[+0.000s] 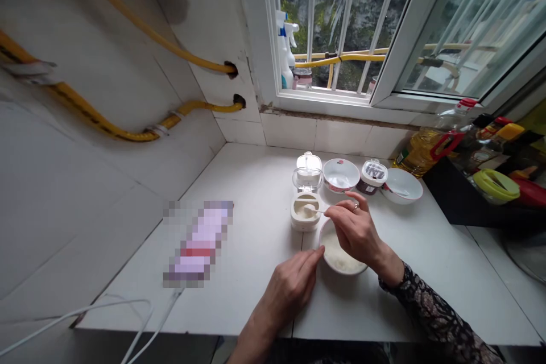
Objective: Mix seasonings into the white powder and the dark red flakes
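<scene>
Right fingers (341, 217), part-hiding a whitish-filled bowl (343, 271), pinch a spoon (309, 208) in the powder jar (303, 224) beside it; left fingers (307, 261), together, touch the bowl.

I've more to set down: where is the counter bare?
Bare: between the blurred purple item and left hand; between the sleeve and black box. Crowded: around the right hand, tub and near bowl, and behind, where a lidded jar stands between two bowls.
</scene>
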`<action>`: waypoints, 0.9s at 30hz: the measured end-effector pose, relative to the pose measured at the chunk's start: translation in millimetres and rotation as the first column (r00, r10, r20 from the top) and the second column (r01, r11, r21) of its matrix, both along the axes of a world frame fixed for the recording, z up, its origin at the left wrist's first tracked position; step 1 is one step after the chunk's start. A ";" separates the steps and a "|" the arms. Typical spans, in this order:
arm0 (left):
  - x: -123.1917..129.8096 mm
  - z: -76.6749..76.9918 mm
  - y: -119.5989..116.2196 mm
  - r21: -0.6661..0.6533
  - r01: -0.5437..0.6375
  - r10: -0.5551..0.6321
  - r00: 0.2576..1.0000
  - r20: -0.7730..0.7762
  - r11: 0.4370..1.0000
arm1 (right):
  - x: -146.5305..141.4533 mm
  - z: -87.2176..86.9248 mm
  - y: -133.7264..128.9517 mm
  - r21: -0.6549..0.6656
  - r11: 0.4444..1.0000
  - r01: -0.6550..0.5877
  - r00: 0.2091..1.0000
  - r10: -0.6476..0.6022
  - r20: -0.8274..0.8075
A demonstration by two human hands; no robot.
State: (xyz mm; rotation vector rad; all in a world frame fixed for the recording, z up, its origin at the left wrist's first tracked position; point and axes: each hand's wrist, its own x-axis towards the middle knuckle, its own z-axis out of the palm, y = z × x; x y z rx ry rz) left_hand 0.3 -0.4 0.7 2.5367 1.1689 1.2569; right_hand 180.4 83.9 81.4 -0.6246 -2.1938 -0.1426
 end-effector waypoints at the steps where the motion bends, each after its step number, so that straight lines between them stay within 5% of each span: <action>1: 0.0 -0.1 0.0 0.000 0.000 0.000 1.000 -0.001 1.000 | 1.8 2.4 -0.8 -0.005 1.000 0.008 1.000 -0.008 -0.022; 8: 0.1 -0.1 0.2 0.032 -0.003 0.003 1.000 -0.005 0.999 | 30.9 13.3 -5.1 -0.254 0.962 0.098 0.928 -0.181 -0.327; 13: 0.2 0.8 -0.1 0.018 -0.008 0.008 1.000 -0.012 1.000 | 53.8 -6.4 -5.1 -0.558 0.818 0.142 0.890 -0.352 -0.289; 15: 0.2 1.1 -0.2 0.018 -0.005 0.005 1.000 -0.010 1.000 | 59.8 -13.2 -5.0 -0.566 0.807 0.170 0.911 -0.347 -0.222; 21: -0.1 1.2 0.0 0.022 0.009 -0.009 1.000 0.007 1.000 | 59.8 -18.5 -7.9 -0.408 0.895 0.179 0.980 -0.200 -0.008; 27: -0.6 2.3 -0.1 0.008 0.011 -0.011 1.000 -0.001 1.000 | 51.5 -22.0 -12.0 -0.501 0.859 0.109 0.990 -0.137 -0.019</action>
